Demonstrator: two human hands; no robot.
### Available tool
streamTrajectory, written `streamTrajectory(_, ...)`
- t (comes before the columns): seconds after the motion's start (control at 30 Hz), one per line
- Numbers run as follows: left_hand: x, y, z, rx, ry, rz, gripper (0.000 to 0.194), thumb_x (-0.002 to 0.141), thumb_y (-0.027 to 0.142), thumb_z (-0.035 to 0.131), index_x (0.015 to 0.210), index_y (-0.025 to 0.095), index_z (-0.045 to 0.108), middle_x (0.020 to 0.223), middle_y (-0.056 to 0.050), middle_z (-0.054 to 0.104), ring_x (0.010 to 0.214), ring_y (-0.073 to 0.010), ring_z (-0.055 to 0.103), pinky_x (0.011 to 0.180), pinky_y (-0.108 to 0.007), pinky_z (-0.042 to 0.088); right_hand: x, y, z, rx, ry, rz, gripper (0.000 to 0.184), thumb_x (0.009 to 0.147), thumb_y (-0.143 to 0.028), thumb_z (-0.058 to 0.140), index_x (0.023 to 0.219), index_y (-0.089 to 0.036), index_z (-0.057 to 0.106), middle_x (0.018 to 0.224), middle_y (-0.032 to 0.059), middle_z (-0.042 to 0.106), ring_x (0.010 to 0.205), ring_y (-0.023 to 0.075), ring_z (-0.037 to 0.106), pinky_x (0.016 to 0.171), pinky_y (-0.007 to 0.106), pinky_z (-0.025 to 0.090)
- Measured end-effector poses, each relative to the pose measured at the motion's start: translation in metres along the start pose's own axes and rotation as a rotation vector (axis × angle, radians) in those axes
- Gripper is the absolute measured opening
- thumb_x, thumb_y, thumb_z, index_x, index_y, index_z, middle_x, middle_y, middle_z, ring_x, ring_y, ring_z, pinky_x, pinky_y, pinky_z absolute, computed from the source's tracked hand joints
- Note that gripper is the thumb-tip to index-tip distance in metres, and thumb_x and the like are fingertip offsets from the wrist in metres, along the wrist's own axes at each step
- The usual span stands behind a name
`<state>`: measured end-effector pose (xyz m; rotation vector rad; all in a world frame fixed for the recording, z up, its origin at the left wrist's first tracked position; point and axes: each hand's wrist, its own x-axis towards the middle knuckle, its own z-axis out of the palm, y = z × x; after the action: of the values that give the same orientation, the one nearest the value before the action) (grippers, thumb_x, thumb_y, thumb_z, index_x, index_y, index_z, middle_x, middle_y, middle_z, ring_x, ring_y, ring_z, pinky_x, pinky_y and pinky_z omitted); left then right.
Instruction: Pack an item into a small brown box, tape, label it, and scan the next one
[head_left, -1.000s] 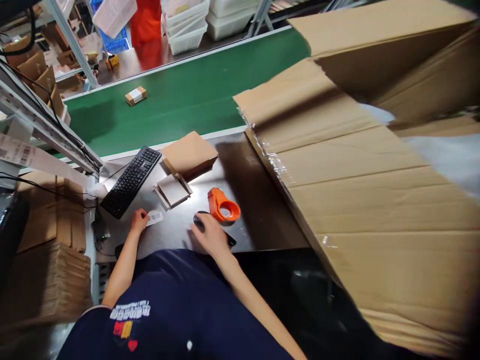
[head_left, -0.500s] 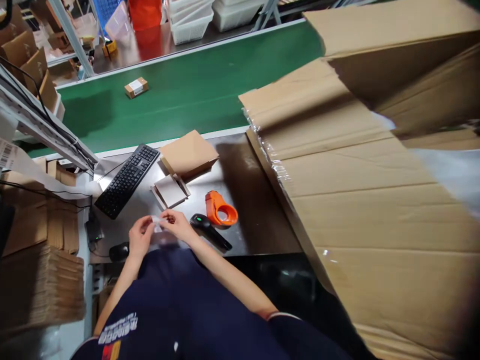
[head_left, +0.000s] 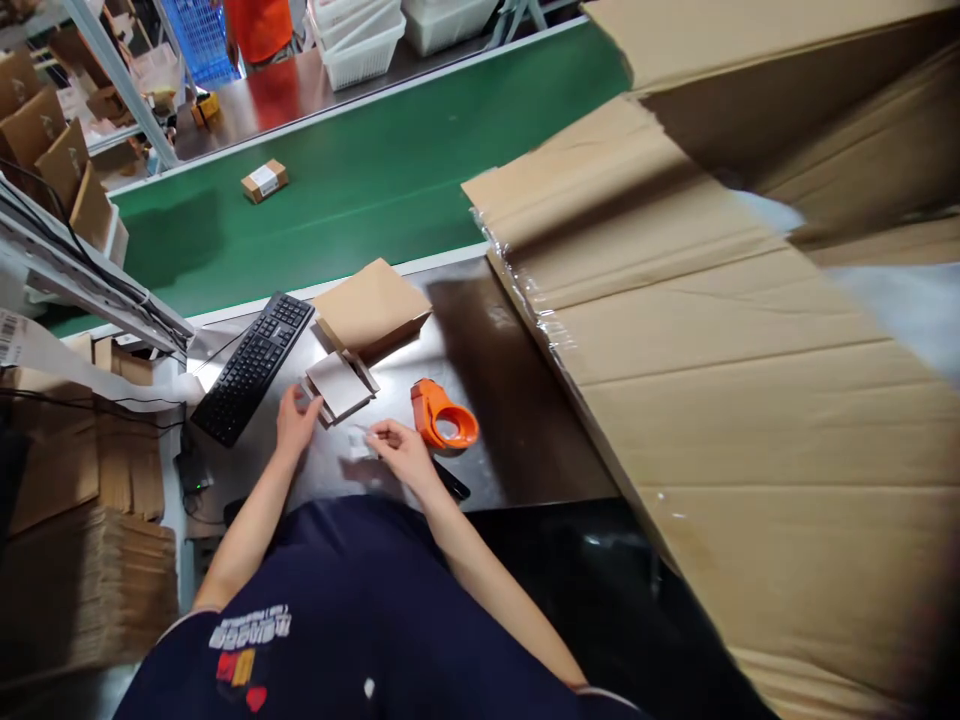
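Observation:
My left hand (head_left: pixel 296 422) is at the left side of a small open cardboard box (head_left: pixel 339 384), thumb and fingers curled on its near left flap. A pale panel fills the top of this box. Between the fingertips of my right hand (head_left: pixel 405 452) is a small, whitish, see-through piece (head_left: pixel 361 443), held just above the metal table; its kind is not clear. Right beside that hand lies an orange tape dispenser (head_left: pixel 444 415). The black barcode scanner (head_left: pixel 454 484) is mostly hidden under my right hand and wrist.
A larger brown box (head_left: pixel 373 308) and a black keyboard (head_left: pixel 253 368) lie behind my hands. Beyond runs a green conveyor belt (head_left: pixel 360 180) carrying a small labelled box (head_left: pixel 265 181). A big cardboard carton (head_left: pixel 720 400) borders the right; flattened cardboard (head_left: pixel 112 590) is stacked left.
My hands have parted. The left has moved forward to the small box; the right has shifted rightward with the whitish piece, now covering most of the scanner.

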<state>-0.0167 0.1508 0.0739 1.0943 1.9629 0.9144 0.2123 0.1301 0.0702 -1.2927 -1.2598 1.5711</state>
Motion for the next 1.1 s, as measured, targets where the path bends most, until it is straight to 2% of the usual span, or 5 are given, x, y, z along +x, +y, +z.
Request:
streamTrajectory(0.2, 0.062, -0.011, 0.013, 0.099, 0.014, -0.194, 0.054, 0.086, 0.017, 0.071, 0.137, 0.012, 0.055, 0.113, -0.016, 0.077, 0.109, -0.0294, 0.076, 0.096, -0.039, 0.061, 0.007, 0.014, 0.013, 0.046, 0.209, 0.047, 0.039, 0.065, -0.046, 0.08, 0.092, -0.022, 0.064, 0.08, -0.0012, 0.067, 0.066, 0.0172, 0.063, 0.066, 0.034, 0.056)
streamTrajectory(0.47, -0.047, -0.08, 0.024, 0.037, -0.176, -0.247, 0.043, 0.096, 0.03, 0.061, 0.135, 0.018, 0.047, 0.074, 0.002, 0.069, 0.061, -0.019, 0.073, 0.067, -0.036, 0.065, 0.003, 0.053, 0.054, 0.349, 0.238, 0.409, 0.044, 0.056, -0.033, 0.088, 0.063, -0.025, 0.045, 0.044, -0.0076, 0.052, 0.039, 0.0126, 0.051, 0.034, 0.019, 0.034)
streamTrajectory(0.7, -0.019, -0.077, 0.003, 0.443, -0.071, 0.461, 0.068, 0.089, 0.027, 0.073, 0.152, 0.015, 0.052, 0.164, -0.024, 0.045, 0.153, -0.0393, 0.045, 0.123, -0.057, 0.044, 0.015, 0.052, 0.054, 0.456, 0.351, 0.486, 0.037, 0.068, -0.022, 0.086, 0.075, -0.024, 0.05, 0.054, -0.0056, 0.062, 0.051, 0.0168, 0.069, 0.046, 0.021, 0.056)
streamTrajectory(0.87, 0.001, -0.063, 0.0, 0.731, -0.256, 0.595, 0.05, 0.1, 0.021, 0.059, 0.149, 0.02, 0.062, 0.164, -0.018, 0.051, 0.134, -0.0342, 0.064, 0.109, -0.048, 0.058, 0.016, 0.042, 0.063, 0.564, 0.373, 0.541, 0.033, 0.075, -0.013, 0.081, 0.084, -0.023, 0.051, 0.069, 0.0016, 0.073, 0.063, 0.0223, 0.077, 0.051, 0.026, 0.062)
streamTrajectory(1.1, -0.05, -0.054, 0.02, 1.072, -0.22, 0.694, 0.045, 0.106, 0.029, 0.048, 0.146, 0.018, 0.066, 0.152, -0.023, 0.063, 0.098, -0.0291, 0.077, 0.079, -0.038, 0.063, 0.032, 0.041, 0.064, 0.682, 0.449, 0.564, 0.028, 0.081, -0.005, 0.077, 0.09, -0.021, 0.056, 0.068, -0.0017, 0.071, 0.062, 0.016, 0.075, 0.057, 0.022, 0.064)
